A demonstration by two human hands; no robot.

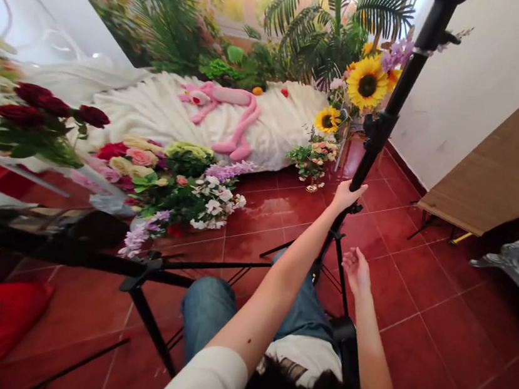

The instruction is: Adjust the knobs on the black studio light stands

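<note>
My left hand (348, 197) is wrapped round the black pole of a light stand (397, 98), which leans to the right as it rises. Below it, my right hand (358, 270) is held in the air beside the stand's legs, its fingers apart and slightly curled, with nothing in them. The stand's legs spread over the red tiles in front of my knees. A clamp knob sits on the pole just above my left hand. The top of the stand is out of view.
A second black stand (153, 270) lies across the left. Flower arrangements (185, 179) stand ahead, with sunflowers (366, 83) at the back right. A pink plush toy (228, 99) lies on white cloth (281, 118). At right are a brown panel (501, 148) and an ornate silver frame (516, 257).
</note>
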